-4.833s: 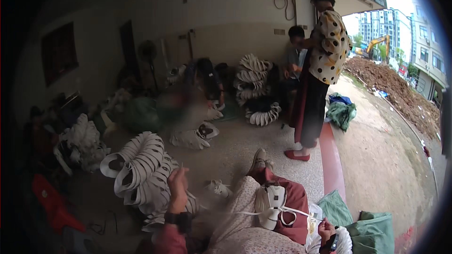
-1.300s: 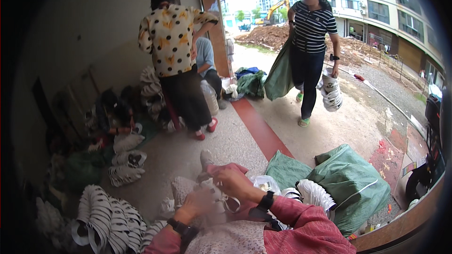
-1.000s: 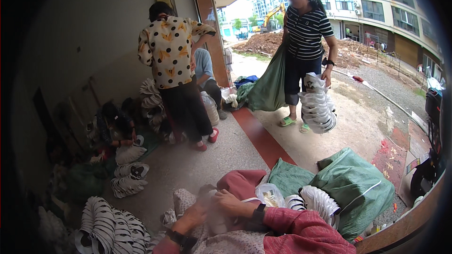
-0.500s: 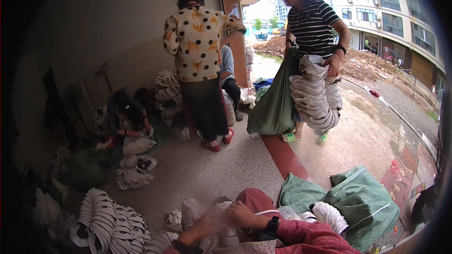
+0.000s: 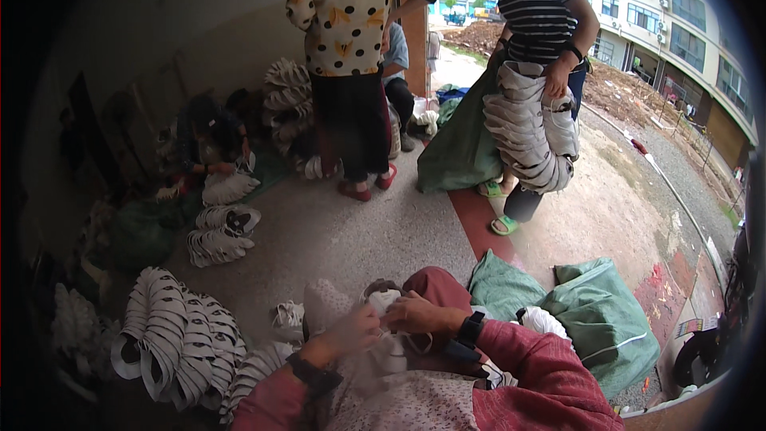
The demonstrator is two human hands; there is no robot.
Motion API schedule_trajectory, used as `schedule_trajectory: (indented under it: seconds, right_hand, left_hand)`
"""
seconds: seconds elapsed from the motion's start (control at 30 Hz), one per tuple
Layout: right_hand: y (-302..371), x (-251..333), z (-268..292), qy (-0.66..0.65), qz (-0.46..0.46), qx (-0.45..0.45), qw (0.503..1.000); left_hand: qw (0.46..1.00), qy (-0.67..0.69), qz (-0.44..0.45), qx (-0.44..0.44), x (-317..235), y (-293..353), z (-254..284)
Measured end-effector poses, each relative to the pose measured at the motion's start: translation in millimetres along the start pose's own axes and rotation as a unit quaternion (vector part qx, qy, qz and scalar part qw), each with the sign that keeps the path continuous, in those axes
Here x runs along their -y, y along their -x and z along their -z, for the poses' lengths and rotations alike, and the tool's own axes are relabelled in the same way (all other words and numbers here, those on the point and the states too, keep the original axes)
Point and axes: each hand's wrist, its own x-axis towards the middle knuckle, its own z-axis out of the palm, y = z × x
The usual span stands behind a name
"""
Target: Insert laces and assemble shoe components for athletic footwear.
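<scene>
Over my lap, both hands are close together at a white shoe upper (image 5: 383, 301). My right hand (image 5: 423, 314) has its fingers closed on the piece's right side. My left hand (image 5: 355, 331) is bent in against the left side; its fingers are blurred, so their grip is unclear. Pale material hangs below my hands, over a speckled light apron (image 5: 399, 399). A dark band is on each of my wrists. Beside my left forearm lies a row of nested shoe uppers (image 5: 257, 371), and a white bundle (image 5: 545, 323) is beyond my right sleeve.
Large stacks of nested shoe uppers (image 5: 179, 339) stand at left. Green sacks (image 5: 598, 323) lie at right. A person in stripes (image 5: 542, 24) holds a green sack (image 5: 463, 148) and a hanging stack (image 5: 527, 132). Another person (image 5: 347, 24) stands ahead; one more (image 5: 211, 140) works low at left.
My view has tipped downward, so more of my lap and arms shows. The person in stripes has put a foot forward. My hands remain together at the white shoe upper.
</scene>
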Motion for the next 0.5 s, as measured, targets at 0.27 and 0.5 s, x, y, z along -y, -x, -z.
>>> schedule_trajectory:
  seconds: [0.27,0.5]
  right_hand:
    - [-16.4,1.4,-13.3,-0.096,-0.037,0.017,0.995]
    - [-22.3,-7.0,4.8,-0.14,-0.049,-0.026,0.989]
  left_hand:
    - [0.997,0.07,0.038,-0.016,21.6,5.8,-6.7]
    - [0.999,0.021,0.019,-0.033,36.1,-2.9,-2.7]
